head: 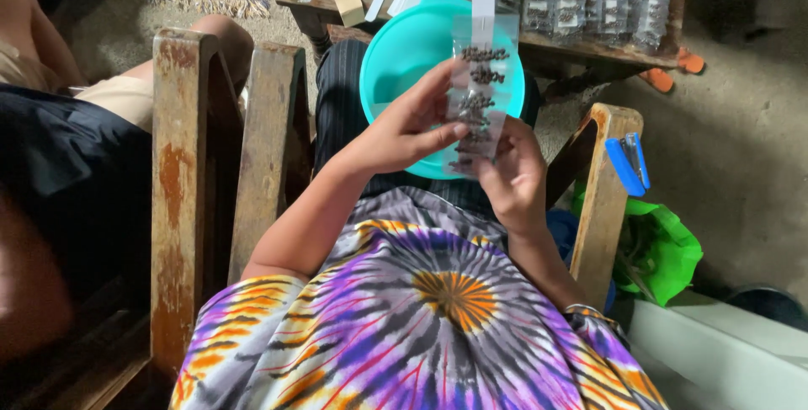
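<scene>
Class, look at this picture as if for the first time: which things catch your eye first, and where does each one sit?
At centre, the left hand and right hand hold up a clear strip of small packets filled with dark bits, over a turquoise bowl on the lap. A blue stapler lies on the wooden chair arm at right.

Both hands hold a clear plastic strip of small dark items (476, 98) above the turquoise bowl (402, 56): left hand (404, 128) pinching its edge, right hand (515, 176) supporting below. Right of the bowl, a blue stapler (629, 162) rests on the wooden armrest (604, 199).

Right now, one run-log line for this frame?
left hand: holds packet | right hand: holds packet | below: bowl | armrest: stapler
</scene>
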